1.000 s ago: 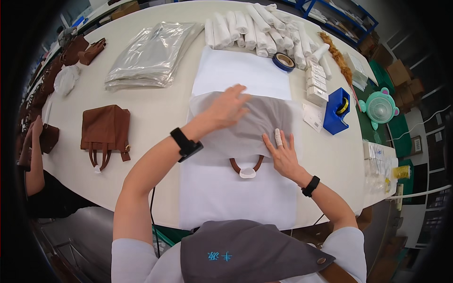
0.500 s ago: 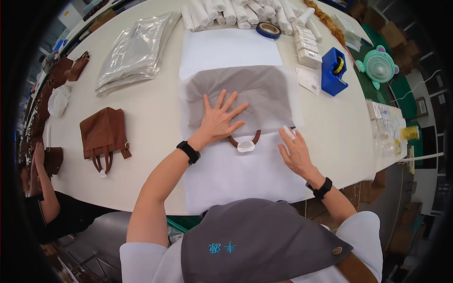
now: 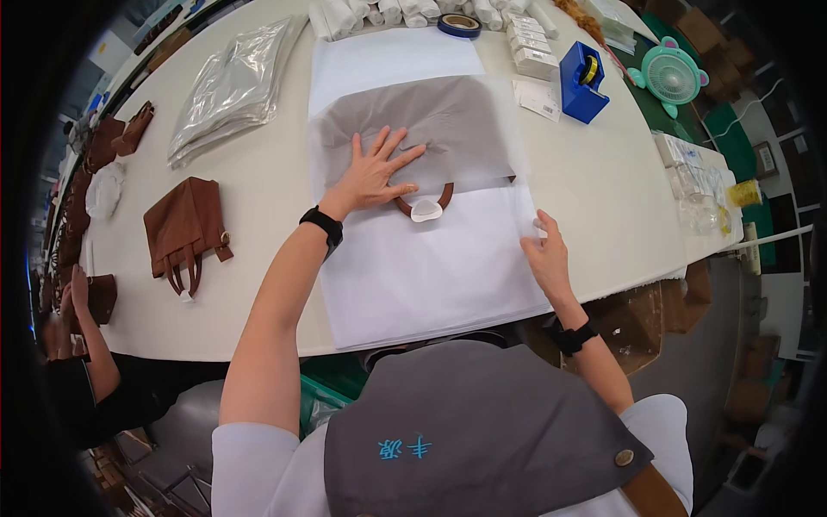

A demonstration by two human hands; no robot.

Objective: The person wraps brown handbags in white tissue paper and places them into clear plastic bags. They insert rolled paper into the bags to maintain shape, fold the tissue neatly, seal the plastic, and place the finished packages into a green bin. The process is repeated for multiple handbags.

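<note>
Presses the left hand (image 3: 372, 175) flat and wide-splayed, gripping nothing, on the translucent sheet (image 3: 461, 129) covering most of a brown-handled item (image 3: 445, 197), in from the front edge of the table (image 3: 603, 215). Holds the right hand (image 3: 549, 254) half-curled at the right edge of the white paper (image 3: 431, 284), impossible to tell whether pinching any of it.

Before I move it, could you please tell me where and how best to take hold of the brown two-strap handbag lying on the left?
Probably by both slim strap handles of the brown handbag, from the wearer's side of the pale table: the bag lies with its loops pointing that way. Keep the grip clear of the white wrapping at the tip.
</note>
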